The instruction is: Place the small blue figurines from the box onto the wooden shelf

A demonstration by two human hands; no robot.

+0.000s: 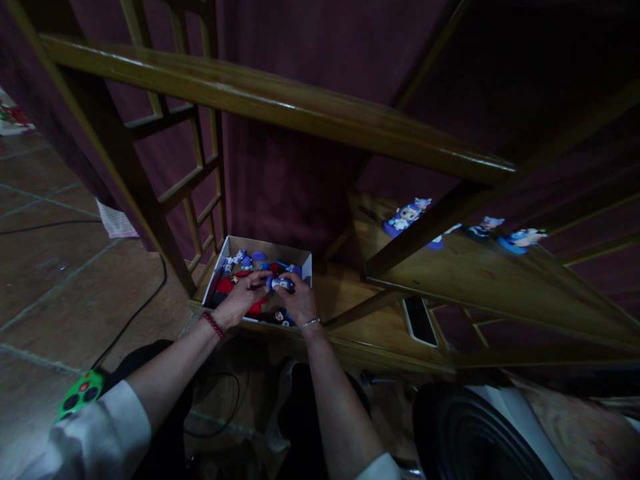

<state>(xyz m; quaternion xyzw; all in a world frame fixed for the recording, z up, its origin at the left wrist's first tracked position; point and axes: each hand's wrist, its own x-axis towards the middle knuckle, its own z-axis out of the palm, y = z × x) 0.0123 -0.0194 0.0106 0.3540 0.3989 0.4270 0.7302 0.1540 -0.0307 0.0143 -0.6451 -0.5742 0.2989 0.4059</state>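
"Where does the camera look from?"
"The wearer's head, forward and steeply down over the left forearm (175,375) and right forearm (341,403)."
"How near?"
"Moderately: the wooden crossbar (280,105) spans the upper part; the cardboard box (280,252) shows small, below and left of centre."

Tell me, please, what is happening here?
A person's left hand and right hand hold a small blue-and-white figurine over an open box of other small figures and pieces. The box sits on a low wooden shelf. More figurines stand on the higher shelf to the right.
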